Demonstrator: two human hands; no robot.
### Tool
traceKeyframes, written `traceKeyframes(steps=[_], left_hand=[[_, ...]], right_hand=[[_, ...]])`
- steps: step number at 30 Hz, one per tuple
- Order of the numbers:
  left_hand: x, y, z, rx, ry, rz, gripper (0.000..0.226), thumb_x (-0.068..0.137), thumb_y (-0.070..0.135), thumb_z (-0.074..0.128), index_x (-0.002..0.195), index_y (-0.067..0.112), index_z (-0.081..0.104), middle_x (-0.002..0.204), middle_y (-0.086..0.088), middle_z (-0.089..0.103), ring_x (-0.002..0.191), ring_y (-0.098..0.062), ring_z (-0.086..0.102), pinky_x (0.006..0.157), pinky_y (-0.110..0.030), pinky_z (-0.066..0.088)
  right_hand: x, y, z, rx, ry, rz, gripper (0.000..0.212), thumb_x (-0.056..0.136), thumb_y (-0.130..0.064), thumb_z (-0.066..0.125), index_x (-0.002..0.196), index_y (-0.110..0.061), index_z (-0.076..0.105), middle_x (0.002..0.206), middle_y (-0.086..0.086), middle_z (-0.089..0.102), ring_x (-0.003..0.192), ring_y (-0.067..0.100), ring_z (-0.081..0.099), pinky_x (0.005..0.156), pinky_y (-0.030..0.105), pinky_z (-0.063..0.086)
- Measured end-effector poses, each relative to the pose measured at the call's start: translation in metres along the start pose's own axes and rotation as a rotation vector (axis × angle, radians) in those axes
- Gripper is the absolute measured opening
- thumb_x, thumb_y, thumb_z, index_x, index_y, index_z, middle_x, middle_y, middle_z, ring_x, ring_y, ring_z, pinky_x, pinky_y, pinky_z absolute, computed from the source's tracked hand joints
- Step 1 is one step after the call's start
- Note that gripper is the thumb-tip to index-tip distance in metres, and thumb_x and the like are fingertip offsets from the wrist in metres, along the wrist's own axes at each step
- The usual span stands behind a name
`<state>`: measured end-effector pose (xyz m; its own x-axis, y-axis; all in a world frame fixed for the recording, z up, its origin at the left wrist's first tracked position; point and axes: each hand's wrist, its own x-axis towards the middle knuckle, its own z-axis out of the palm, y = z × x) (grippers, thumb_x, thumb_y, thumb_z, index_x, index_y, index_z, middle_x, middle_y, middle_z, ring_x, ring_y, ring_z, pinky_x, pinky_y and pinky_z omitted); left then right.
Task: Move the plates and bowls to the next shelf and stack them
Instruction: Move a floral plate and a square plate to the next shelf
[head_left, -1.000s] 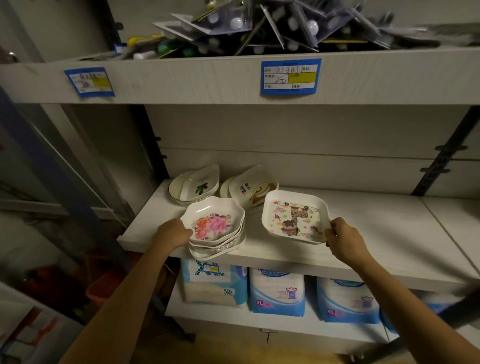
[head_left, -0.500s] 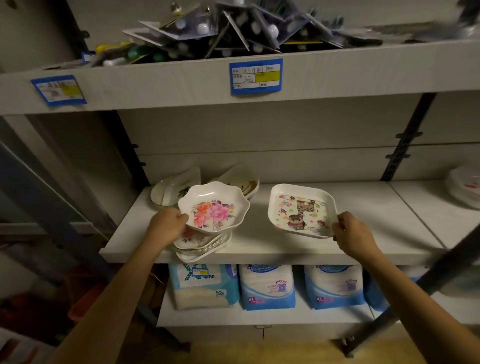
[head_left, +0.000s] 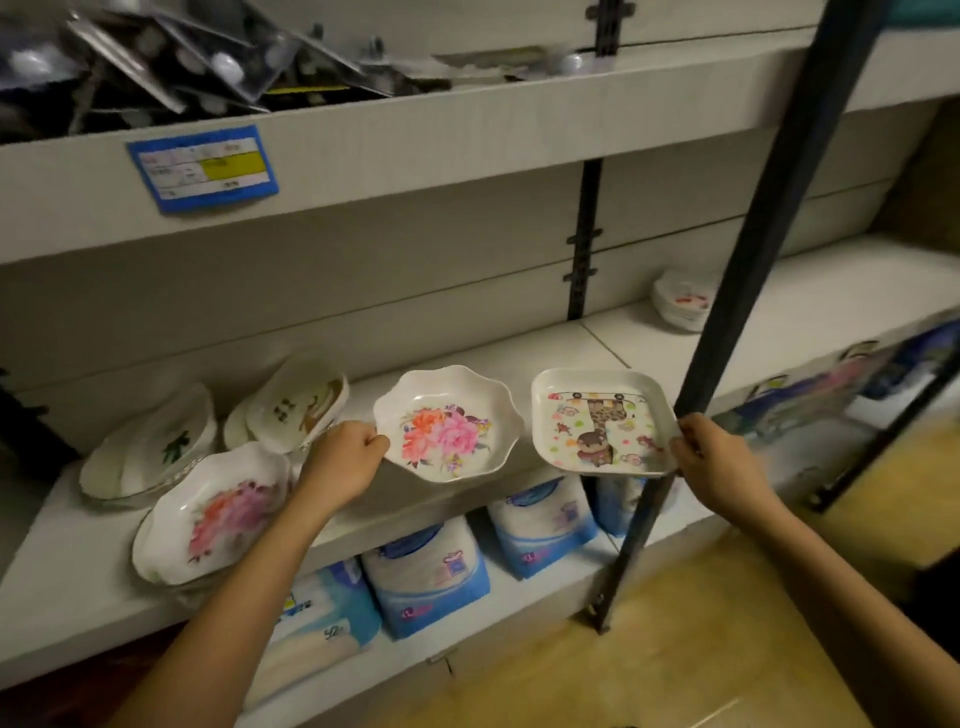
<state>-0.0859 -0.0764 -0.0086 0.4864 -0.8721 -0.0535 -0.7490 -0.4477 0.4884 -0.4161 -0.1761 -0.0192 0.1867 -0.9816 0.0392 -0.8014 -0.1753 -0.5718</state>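
Rightward offset as the crux: small white stack (head_left: 683, 299) on the next shelf (head_left: 841, 280), up and to the right of both carried dishes, beyond the seam between the boards and partly hidden behind a dark slanted post (head_left: 727, 322). Nearer to it by far, the right hand (head_left: 719, 462), fingers curled round the right edge of the square cartoon plate (head_left: 602, 421), thumb on the rim, plate held clear of the board and tipped toward the camera. Just beside that plate, not touching, the scalloped flower plate (head_left: 447, 423), gripped at its left rim by the left hand (head_left: 345, 460), thumb over the lip and fingers curled, likewise off the shelf. Both forearms stretched forward and up from the bottom of the view, roughly parallel, wrists straight. Probably mid-carry, with the post right at the square plate's right edge: best passed in front of, then inward toward the stack. No real long axis on the square plate, and the flower plate near round, so orientation of little matter for stacking, though mismatched shapes likely to nest poorly. On the first shelf (head_left: 67, 561), yet to go: more flower plates (head_left: 213, 514) piled at the front edge, leaf-print bowls (head_left: 150, 452) and oval dishes (head_left: 298, 402) leaning behind.
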Motion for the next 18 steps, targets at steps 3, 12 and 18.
traceKeyframes(steps=[3, 12, 18], left_hand=[[0.005, 0.034, 0.018, 0.006, -0.028, 0.061, 0.028, 0.086, 0.013, 0.046, 0.060, 0.008, 0.043, 0.062, -0.012, 0.043, 0.060, -0.023, 0.040, 0.051, -0.030, 0.022], [0.001, 0.140, 0.080, 0.019, -0.081, 0.181, 0.028, 0.088, 0.014, 0.046, 0.061, 0.008, 0.047, 0.062, -0.008, 0.046, 0.059, -0.019, 0.039, 0.051, -0.028, 0.024], [-0.013, 0.209, 0.129, 0.019, -0.096, 0.183, 0.029, 0.087, 0.015, 0.047, 0.059, 0.009, 0.042, 0.059, -0.007, 0.044, 0.054, -0.018, 0.036, 0.051, -0.029, 0.025]], right_hand=[[-0.001, 0.029, -0.022, -0.002, 0.025, 0.036, 0.018, 0.095, -0.016, 0.044, 0.102, -0.004, 0.054, 0.095, 0.018, 0.065, 0.080, 0.031, 0.061, 0.074, 0.047, 0.053], [0.018, 0.140, -0.093, 0.008, 0.079, 0.088, 0.015, 0.094, -0.016, 0.048, 0.099, -0.005, 0.055, 0.094, 0.018, 0.066, 0.082, 0.037, 0.062, 0.074, 0.049, 0.051], [0.044, 0.220, -0.137, 0.054, 0.080, 0.096, 0.011, 0.094, -0.018, 0.047, 0.096, -0.010, 0.054, 0.083, 0.007, 0.060, 0.065, 0.020, 0.055, 0.055, 0.031, 0.042]])
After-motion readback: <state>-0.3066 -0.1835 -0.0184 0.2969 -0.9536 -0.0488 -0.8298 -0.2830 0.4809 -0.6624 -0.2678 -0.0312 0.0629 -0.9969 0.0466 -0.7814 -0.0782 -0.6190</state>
